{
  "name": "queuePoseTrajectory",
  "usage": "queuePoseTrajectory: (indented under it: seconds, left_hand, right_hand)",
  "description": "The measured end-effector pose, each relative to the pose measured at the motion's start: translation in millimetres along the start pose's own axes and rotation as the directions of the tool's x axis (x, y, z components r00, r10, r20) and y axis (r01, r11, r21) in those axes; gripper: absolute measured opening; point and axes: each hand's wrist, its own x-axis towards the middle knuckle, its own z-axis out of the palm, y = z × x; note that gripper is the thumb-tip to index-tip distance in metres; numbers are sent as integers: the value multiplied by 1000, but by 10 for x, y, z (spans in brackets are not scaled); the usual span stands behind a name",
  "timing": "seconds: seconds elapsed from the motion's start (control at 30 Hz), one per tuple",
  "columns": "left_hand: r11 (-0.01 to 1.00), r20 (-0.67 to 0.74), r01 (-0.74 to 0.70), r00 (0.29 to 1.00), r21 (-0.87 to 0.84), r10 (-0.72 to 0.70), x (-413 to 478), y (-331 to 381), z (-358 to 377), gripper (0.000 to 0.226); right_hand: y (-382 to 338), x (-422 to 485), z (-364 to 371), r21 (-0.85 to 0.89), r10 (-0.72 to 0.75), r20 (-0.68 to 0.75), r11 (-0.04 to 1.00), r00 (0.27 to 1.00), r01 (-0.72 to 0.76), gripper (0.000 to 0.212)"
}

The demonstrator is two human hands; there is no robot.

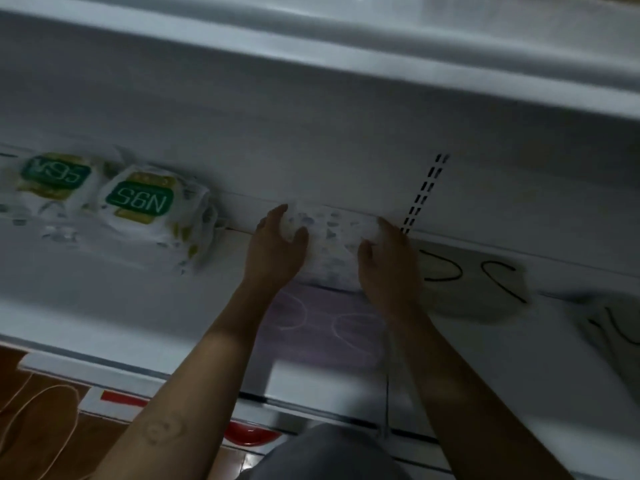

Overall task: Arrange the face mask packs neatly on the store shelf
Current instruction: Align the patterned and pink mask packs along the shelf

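Both bare forearms [207, 344] reach from 6 o'clock toward 12 o'clock, the left grip [277, 245] at 9 o'clock and the right grip [391, 268] at 3 o'clock of 1 patterned mask pack [332, 237], fingers [277, 213] curled round its ends.

1. This was a shop.
2. A long white metal shelf [104, 299] ran across, with an upper shelf [381, 60] over it.
3. A strip of small slots [424, 195] went up the back wall [277, 140], like on shop racks.
4. Two packs marked N95 [145, 206] lay side by side on the shelf.
5. A red tag [121, 398] sat on its front edge.
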Motion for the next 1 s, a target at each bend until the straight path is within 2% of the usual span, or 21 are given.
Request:
queuePoseTrajectory:
  seconds: [0.1,0.2,0.27,0.33,0.43,0.57,0.67,0.73,0.87,1.0]
  left_hand:
    - [999,74,-8,997,47,5,18,-12,50,52]
    - [999,48,-10,999,44,8,52,-13,29,51]
    - [999,-29,-41,999,34,42,26,-7,-22,55]
    - [986,-161,-153,974,62,161,-52,44,-60,56]
    - [941,-255,-325,906,91,338,-288,256,-21,39]
    - [930,-60,-366,929,12,366,-741,656,277,33]
    - [923,110,-385,918,19,381,-1112,899,675,38]
    - [921,241,-390,893,-2,379,-1385,1081,1016,45]
    - [971,465,-209,853,-114,237,-2070,1562,1716,33]
    - [982,585,-61,795,-181,157,-2616,1916,2375,45]
  right_hand:
    - [12,2,96,-110,2,109,994,994,10,41]
    - [-34,14,71,-87,38,131,996,991,-27,44]
    - [-70,-5,-3,-82,61,106,995,993,-52,48]
    - [-85,-64,-101,-25,32,37,999,999,-31,51]
    - [-4,-269,-319,75,-67,-109,994,992,75,48]
    - [484,-597,-737,68,-52,-214,995,975,68,46]
    - [1041,-860,-1126,21,88,-223,996,971,-85,52]
    - [1441,-1080,-1421,25,152,-277,988,949,-151,53]
    - [2229,-1583,-2076,-29,280,-330,951,901,-307,47]
    - [2951,-1997,-2502,2,354,-349,926,867,-378,48]
